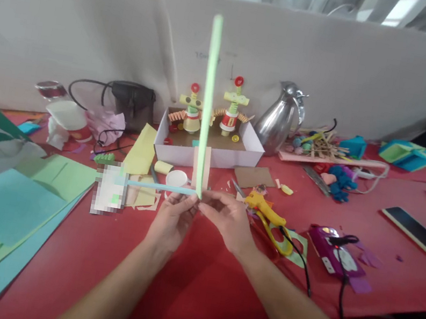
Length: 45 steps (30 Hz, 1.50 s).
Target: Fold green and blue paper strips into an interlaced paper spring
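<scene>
Head view: my left grip [174,217] and right grip [228,217] meet above the red worktop [192,281], both pinching the joint of two paper strips; green strip [206,104] stands upright; blue strip [159,187] runs leftward; white box [206,153] with paper figures behind; yellow scissors [270,222] just right.

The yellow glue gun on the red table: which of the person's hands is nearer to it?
Right. The right hand sits just left of the glue gun, almost touching; the left hand is farther left, beyond it.
</scene>
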Available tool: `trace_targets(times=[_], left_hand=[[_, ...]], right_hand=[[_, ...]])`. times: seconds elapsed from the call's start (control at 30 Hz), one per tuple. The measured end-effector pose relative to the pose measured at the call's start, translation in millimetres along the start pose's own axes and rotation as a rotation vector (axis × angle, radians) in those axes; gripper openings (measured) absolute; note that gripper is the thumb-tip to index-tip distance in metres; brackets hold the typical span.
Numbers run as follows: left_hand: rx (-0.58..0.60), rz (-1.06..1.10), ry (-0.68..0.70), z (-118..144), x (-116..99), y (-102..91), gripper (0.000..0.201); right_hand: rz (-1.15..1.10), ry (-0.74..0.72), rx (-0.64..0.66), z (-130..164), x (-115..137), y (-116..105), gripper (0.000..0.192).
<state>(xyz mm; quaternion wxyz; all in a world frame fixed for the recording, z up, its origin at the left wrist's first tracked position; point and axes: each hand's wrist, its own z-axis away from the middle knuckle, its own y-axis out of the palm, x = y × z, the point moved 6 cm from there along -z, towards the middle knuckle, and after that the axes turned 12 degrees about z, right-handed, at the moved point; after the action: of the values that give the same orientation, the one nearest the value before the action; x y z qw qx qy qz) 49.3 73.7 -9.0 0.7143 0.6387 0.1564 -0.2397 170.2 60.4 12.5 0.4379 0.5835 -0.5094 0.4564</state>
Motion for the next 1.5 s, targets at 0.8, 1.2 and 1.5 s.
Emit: trace_targets(times=[0.8, 1.2, 1.5], left_hand=[[-0.008, -0.165, 0.109, 8.1, 0.9, 4.8, 0.025], [0.014, -0.321, 0.161, 10.0, -0.6, 3.6, 0.024], [0.022, -0.243, 0.023, 1.2, 6.7, -6.3, 0.021]], right_hand=[[0.174, 0.020, -0.164, 3.7, -1.1, -13.3, 0.011], [-0.015, 0.199, -0.215, -2.8, -16.4, -17.2, 0.017], [-0.190, 0.350, -0.170, -6.1, -26.1, -16.5, 0.024]])
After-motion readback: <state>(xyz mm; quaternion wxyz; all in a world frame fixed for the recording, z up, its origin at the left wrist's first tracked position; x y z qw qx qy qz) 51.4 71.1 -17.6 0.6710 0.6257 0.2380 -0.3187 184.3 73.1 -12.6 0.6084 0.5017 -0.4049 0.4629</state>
